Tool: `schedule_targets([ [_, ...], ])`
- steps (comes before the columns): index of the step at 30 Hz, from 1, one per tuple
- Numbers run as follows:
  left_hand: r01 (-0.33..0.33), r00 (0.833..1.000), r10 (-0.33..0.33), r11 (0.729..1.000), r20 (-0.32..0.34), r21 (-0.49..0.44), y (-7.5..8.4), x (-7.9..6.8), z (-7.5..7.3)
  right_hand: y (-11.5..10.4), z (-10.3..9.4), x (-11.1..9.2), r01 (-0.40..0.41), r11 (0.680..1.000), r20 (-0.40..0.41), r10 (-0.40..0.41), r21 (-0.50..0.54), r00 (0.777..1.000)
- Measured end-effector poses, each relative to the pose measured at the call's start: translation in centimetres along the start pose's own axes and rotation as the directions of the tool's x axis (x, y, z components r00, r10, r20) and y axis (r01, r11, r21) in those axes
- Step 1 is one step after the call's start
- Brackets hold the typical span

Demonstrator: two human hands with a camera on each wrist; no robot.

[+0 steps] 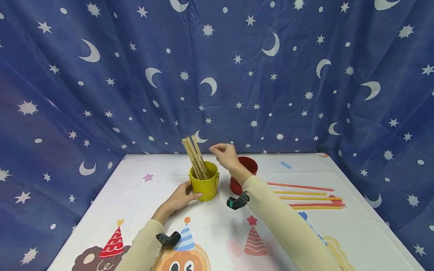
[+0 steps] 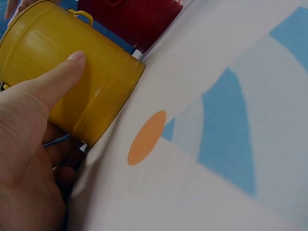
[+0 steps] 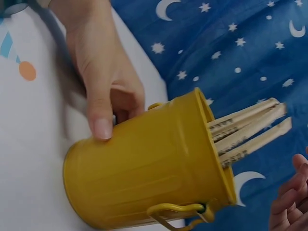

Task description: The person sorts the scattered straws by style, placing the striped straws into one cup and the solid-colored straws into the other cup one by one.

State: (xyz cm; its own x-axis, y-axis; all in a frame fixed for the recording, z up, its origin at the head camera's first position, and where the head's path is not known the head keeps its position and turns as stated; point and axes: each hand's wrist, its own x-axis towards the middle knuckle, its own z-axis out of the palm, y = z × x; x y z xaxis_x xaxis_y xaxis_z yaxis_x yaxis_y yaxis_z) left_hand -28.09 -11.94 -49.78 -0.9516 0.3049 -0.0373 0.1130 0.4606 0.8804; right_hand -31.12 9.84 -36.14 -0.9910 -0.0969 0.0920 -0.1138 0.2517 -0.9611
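Note:
A small yellow bucket (image 1: pixel 206 190) stands upright on the table, with several paper-wrapped chopsticks (image 1: pixel 196 160) leaning to the left out of its top. My left hand (image 1: pixel 179 197) holds the bucket low on its left side, thumb across the front and fingers round behind. To the right of the chopsticks and above the rim is my right hand (image 1: pixel 226 155), its fingers loosely curled and nothing visible in them. In the right wrist view only part of its fingers (image 3: pixel 291 197) shows. Behind my right wrist is a red bucket (image 1: pixel 250 164), partly hidden.
On the right side of the table lie several long thin red and yellow sticks (image 1: pixel 305 193), roughly side by side. A white cloth with printed party figures covers the table (image 1: pixel 145 195). A blue curtain (image 1: pixel 237 90) with moons and stars hangs behind its far edge.

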Motion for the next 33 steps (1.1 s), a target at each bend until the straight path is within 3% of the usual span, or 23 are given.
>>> schedule_targets([
  [8,-0.001,1.000,0.001,1.000,0.007,-0.002,0.1,0.0,0.3,0.5,-1.9,-2.1,0.113,0.994,-0.005,-0.113,0.005,0.994],
  [20,-0.018,1.000,0.018,0.999,0.004,-0.034,0.7,-0.2,0.3,1.8,-3.8,-4.1,0.206,0.978,-0.005,-0.206,0.036,0.979],
  [33,-0.025,1.000,0.025,1.000,-0.019,0.018,0.7,-0.7,-0.9,3.0,-6.9,-5.2,0.245,0.970,-0.026,-0.245,-0.012,0.969],
])
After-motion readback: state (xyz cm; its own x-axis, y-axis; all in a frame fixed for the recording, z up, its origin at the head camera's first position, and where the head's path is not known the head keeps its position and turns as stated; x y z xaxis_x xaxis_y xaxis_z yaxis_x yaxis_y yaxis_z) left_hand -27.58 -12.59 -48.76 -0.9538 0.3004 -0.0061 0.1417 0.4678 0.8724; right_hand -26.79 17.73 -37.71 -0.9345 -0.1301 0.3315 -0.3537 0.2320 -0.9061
